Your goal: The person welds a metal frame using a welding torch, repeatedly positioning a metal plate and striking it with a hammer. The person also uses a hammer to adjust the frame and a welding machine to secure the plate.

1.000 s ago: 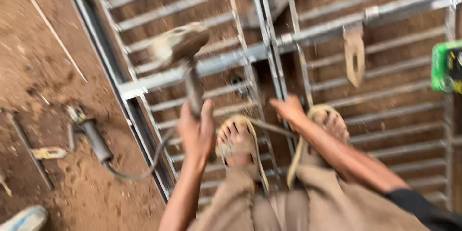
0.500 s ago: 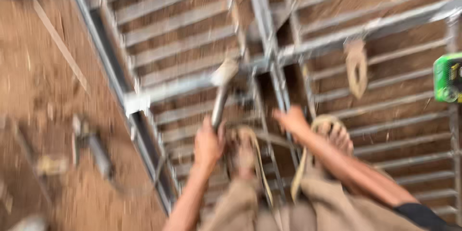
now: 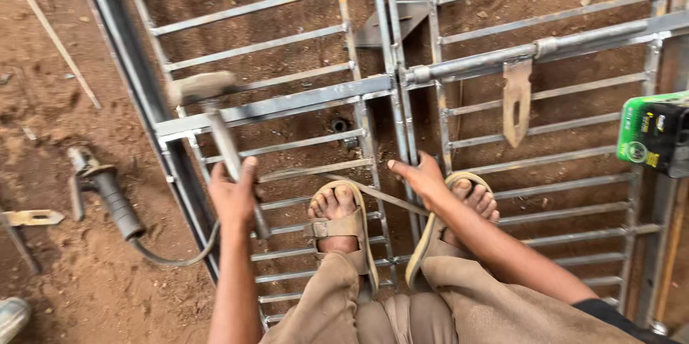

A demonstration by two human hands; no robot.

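Note:
I squat on a grey steel gate lying flat on red dirt, with both sandalled feet on its bars. My left hand grips the handle of a hammer; its head is raised over the gate's left cross rail. My right hand rests with curled fingers on the gate's middle uprights, next to my right foot. A thin metal strip runs slantwise between my feet and under that hand. Whether the hand grips the strip is unclear.
A cabled welding handle lies on the dirt left of the gate, beside a small flat metal piece. A long latch bolt with a hanging hasp crosses the right side. A green and black box sits at the right edge.
The hammer came down toward the gate's middle half a second ago and now stands raised again further left. My right hand has stayed on the middle bars.

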